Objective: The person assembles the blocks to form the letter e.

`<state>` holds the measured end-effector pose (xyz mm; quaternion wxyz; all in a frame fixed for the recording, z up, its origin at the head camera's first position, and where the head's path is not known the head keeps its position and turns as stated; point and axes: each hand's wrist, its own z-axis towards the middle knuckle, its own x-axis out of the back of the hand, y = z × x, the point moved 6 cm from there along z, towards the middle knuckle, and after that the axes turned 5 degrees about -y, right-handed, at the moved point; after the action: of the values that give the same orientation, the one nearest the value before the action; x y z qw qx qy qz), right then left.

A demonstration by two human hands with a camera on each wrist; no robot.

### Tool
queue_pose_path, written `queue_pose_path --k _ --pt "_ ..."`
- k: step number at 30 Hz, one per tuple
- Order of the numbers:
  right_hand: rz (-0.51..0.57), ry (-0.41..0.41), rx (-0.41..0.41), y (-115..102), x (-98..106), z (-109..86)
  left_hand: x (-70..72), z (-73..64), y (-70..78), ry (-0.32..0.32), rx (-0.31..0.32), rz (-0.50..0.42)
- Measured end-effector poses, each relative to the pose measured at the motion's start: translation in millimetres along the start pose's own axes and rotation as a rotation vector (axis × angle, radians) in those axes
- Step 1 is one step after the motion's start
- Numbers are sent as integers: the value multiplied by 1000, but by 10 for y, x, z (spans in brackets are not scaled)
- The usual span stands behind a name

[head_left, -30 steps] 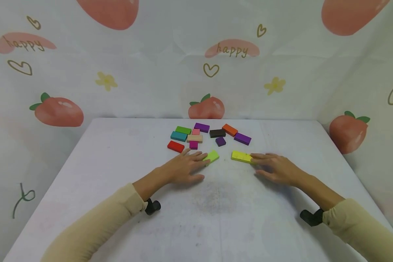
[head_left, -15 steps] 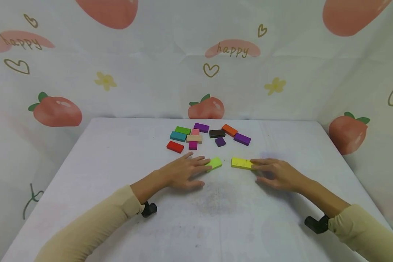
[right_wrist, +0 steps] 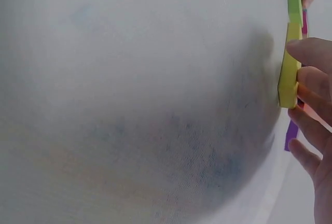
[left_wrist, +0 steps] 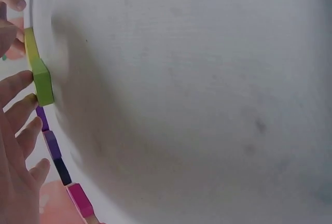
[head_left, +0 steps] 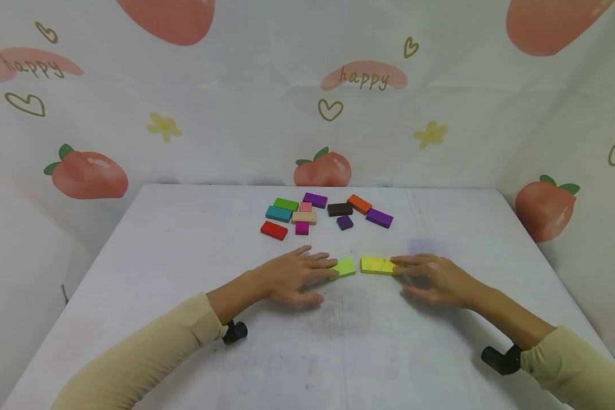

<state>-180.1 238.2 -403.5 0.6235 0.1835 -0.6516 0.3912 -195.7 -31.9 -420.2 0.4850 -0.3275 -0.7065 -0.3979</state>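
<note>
With its fingers spread, my left hand (head_left: 296, 278) touches a lime green block (head_left: 345, 267) lying flat on the table; the fingertips cover its left end. My right hand (head_left: 437, 280) rests its fingertips on the right end of a longer yellow block (head_left: 377, 265). A narrow gap parts the two blocks in the head view. In the left wrist view, the fingertips meet the side of the green block (left_wrist: 43, 82), with the yellow block (left_wrist: 31, 45) beyond it. In the right wrist view, the fingers lie along the yellow block (right_wrist: 289, 68).
Behind the hands lie several other coloured blocks, among them a red block (head_left: 274, 230), a teal block (head_left: 279, 213), a black block (head_left: 340, 209), an orange block (head_left: 360, 204) and a purple block (head_left: 379, 218). A printed cloth (head_left: 246, 114) hangs behind the white table (head_left: 307, 353).
Both hands have drawn their blocks toward the table's front. The green block has also moved right, closing most of the gap to the yellow block. The blocks behind stay put.
</note>
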Motion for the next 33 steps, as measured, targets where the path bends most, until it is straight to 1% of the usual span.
queue_pose_path --k 4,7,14,27,33 --pt "0 -1 5 -33 -4 -5 6 12 32 6 -14 12" --pt "0 2 12 -57 -14 -8 6 10 42 -2 -16 9" --pt "-1 8 39 -117 -26 -6 -12 -37 34 -15 -13 14" --pt "-9 -36 67 -218 -78 23 -6 -86 48 -4 -22 -9" --pt "-19 -22 100 -245 -72 34 -1 -110 55 -13 -19 -14"
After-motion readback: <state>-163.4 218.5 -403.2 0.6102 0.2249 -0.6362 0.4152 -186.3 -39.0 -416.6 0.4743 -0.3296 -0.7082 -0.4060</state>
